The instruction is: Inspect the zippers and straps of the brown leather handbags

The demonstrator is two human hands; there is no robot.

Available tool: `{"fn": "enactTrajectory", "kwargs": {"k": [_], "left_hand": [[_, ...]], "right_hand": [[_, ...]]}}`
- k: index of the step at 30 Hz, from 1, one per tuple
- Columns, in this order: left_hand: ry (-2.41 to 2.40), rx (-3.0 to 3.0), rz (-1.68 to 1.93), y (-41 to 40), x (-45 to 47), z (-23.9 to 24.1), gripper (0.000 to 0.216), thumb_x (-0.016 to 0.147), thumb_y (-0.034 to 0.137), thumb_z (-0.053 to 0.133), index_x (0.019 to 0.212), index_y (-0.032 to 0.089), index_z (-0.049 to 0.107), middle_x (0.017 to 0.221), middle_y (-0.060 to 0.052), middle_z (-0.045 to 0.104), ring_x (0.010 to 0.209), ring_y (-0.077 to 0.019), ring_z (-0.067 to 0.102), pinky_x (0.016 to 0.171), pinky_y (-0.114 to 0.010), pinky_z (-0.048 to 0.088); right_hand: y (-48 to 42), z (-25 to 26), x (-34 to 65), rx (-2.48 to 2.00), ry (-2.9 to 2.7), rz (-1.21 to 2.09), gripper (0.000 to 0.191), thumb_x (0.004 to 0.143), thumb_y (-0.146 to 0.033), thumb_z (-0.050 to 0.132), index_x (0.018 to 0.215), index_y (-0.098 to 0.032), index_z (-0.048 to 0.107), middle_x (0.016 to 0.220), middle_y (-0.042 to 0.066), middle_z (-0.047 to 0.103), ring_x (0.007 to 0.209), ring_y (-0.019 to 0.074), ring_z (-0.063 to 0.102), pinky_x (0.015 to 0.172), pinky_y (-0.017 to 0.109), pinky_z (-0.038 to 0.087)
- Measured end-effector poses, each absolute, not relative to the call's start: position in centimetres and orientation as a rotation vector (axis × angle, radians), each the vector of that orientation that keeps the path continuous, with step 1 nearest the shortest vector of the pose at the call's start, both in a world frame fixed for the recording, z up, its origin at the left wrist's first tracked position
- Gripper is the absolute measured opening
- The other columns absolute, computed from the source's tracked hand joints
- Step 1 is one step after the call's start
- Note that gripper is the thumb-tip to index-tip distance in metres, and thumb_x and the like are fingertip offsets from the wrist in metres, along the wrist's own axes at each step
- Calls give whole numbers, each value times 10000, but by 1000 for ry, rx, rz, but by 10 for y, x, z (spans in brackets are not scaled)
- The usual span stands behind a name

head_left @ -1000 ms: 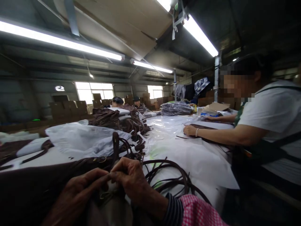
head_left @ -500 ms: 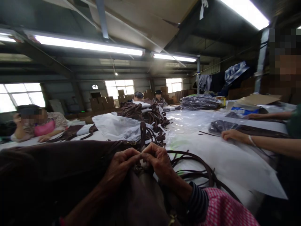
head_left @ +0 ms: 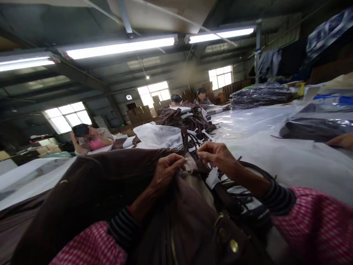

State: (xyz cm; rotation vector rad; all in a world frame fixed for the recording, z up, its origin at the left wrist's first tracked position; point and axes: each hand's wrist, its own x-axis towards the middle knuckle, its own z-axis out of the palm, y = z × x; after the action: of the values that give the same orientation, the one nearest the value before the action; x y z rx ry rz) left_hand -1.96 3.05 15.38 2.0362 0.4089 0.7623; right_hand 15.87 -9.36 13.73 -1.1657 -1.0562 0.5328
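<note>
A large dark brown bag [head_left: 110,176] spreads across the table in front of me, its mouth parted over a pale lining [head_left: 200,191]. Brass studs [head_left: 234,246] and a zip [head_left: 173,246] show near the bottom. My left hand [head_left: 168,171] is pinched at the bag's upper edge, by a metal strap fitting. Slightly to the right and higher, my right hand [head_left: 219,156] hovers with thumb and forefinger pressed together. Whatever either pinch contains is too small to make out. Below my right hand, white wrapping [head_left: 213,179] surrounds part of a brown strap.
Brown bags with straps [head_left: 190,119] are heaped ahead, beside white plastic wrapping [head_left: 157,136]. Bagged items [head_left: 259,95] are stacked at the back right. A co-worker's hand [head_left: 343,141] touches a plastic-covered dark piece [head_left: 309,129]. Another person [head_left: 93,140] sits at the left.
My hands were together at the fingertips and are now apart, the right one up and to the right. The view has swung left and tilted.
</note>
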Motion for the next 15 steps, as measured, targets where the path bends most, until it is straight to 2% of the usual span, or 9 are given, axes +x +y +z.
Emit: {"fn": "enactTrajectory", "kwargs": {"k": [4, 6, 9, 12, 15], "left_hand": [[415, 2070, 789, 29, -19, 152, 276, 888, 398, 675, 838, 134, 738, 755, -32, 707, 746, -149, 615, 771, -255, 461], [438, 2137, 787, 28, -19, 152, 280, 900, 405, 663, 851, 141, 741, 768, -30, 711, 762, -161, 622, 766, -259, 459], [468, 2278, 845, 21, -22, 159, 243, 921, 387, 646, 912, 160, 733, 854, -29, 719, 824, -180, 628, 784, -269, 458], [318, 2555, 894, 4, -29, 180, 146, 951, 265, 591, 1003, 187, 702, 950, -32, 700, 891, -184, 601, 810, -280, 436], [-79, 2999, 486, -24, -41, 204, 206, 941, 115, 509, 1017, 225, 665, 981, -26, 689, 935, -184, 562, 832, -308, 385]], "right_hand": [[-134, 128, 185, -1412, -1229, 506, 283, 818, -441, 705, 797, -160, 683, 675, 10, 623, 572, 125, 538, 509, 239, 386], [-149, 116, 185, -1510, -1303, 606, 324, 833, -489, 704, 883, -169, 687, 734, 26, 647, 618, 150, 568, 531, 251, 403], [-156, 97, 175, -1538, -1324, 679, 407, 804, -493, 738, 1062, -193, 646, 694, -11, 612, 606, 150, 531, 525, 249, 368], [-149, 85, 168, -1526, -1251, 710, 394, 769, -394, 730, 1094, -205, 612, 605, -60, 535, 538, 126, 452, 500, 240, 311], [-141, 83, 171, -1526, -1170, 752, 367, 720, -321, 704, 1059, -208, 616, 543, -85, 478, 464, 102, 363, 457, 233, 235]]}}
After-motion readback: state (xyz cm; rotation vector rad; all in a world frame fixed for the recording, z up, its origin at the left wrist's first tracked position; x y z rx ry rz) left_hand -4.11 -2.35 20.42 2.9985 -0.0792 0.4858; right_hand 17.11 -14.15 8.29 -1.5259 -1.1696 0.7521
